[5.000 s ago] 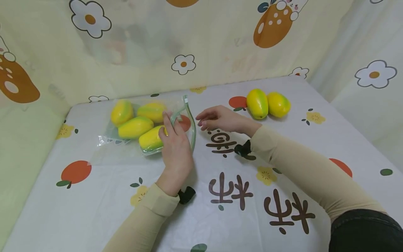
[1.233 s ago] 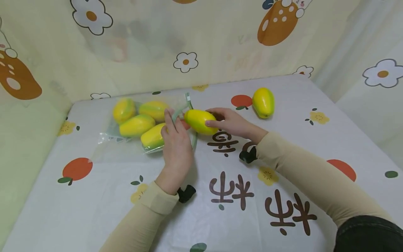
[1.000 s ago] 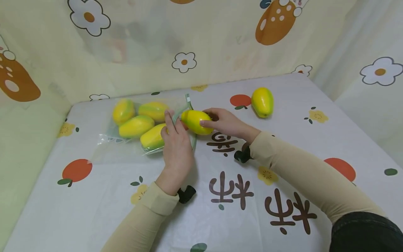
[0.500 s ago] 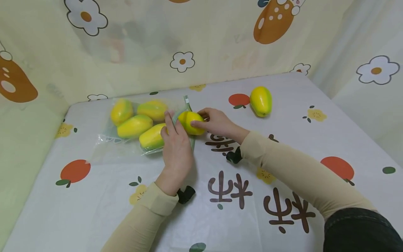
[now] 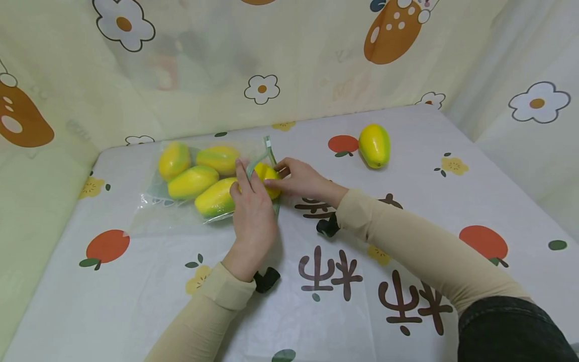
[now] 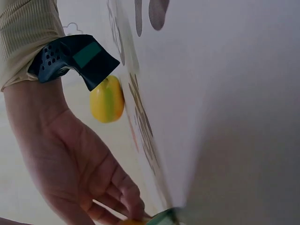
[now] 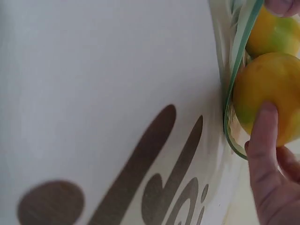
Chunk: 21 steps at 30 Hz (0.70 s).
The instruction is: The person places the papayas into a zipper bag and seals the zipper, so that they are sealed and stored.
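Yellow, green-tinged fruit (image 5: 267,172), partly inside the mouth of a transparent bag (image 5: 268,146), pinched between thumb and fingers of the right hand (image 5: 298,180). Left hand (image 5: 254,213) mostly straight-fingered on the green-edged mouth. Far desk (image 5: 339,327) edge just behind; broad surface near; lone fruit (image 5: 374,146) far right.

Clear bag (image 5: 158,201), four yellow-green fruits (image 5: 192,182) inside, fifth (image 5: 268,172) in mouth, sixth (image 5: 374,146) apart

A pale yellow sheet (image 5: 203,113) (flower-printed, faintly see-through) hangs at twelve o'clock, a whiter drape (image 5: 520,60) at two; a patterned white tablecloth (image 5: 131,296) spreads toward six.
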Motion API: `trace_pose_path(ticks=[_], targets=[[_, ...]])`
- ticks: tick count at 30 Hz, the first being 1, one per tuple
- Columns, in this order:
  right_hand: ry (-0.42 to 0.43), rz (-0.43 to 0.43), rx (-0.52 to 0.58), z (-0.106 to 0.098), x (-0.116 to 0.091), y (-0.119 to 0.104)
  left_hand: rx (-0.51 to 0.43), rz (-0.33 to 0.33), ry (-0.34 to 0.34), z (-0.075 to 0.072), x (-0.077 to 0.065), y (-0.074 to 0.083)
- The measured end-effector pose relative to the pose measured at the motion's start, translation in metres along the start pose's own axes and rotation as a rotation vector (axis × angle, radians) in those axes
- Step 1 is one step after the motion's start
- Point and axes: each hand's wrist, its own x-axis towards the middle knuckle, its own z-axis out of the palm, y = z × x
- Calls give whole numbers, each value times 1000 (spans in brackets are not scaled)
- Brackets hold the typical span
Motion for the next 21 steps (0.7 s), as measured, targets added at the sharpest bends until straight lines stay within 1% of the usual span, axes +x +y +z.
trace_pose_path(ticks=[2,5,9,12,14,18,21], targets=[[-22,-44,8,-1,1,1,-13,-2,1,0,0,0],[-69,-139,19,-1,3,4,-28,2,13,1,0,0],[-169,-234,66,2,7,3,-28,18,19,0,1,0],[-235,-237,65,5,9,-2,-38,30,14,-2,1,1],[-258,-225,35,7,10,-6,-54,37,17,-3,0,1],[-261,-202,-41,8,13,-9,-78,46,30,-4,-2,0],[-260,-219,-73,5,11,-7,-86,38,20,-5,-2,1]])
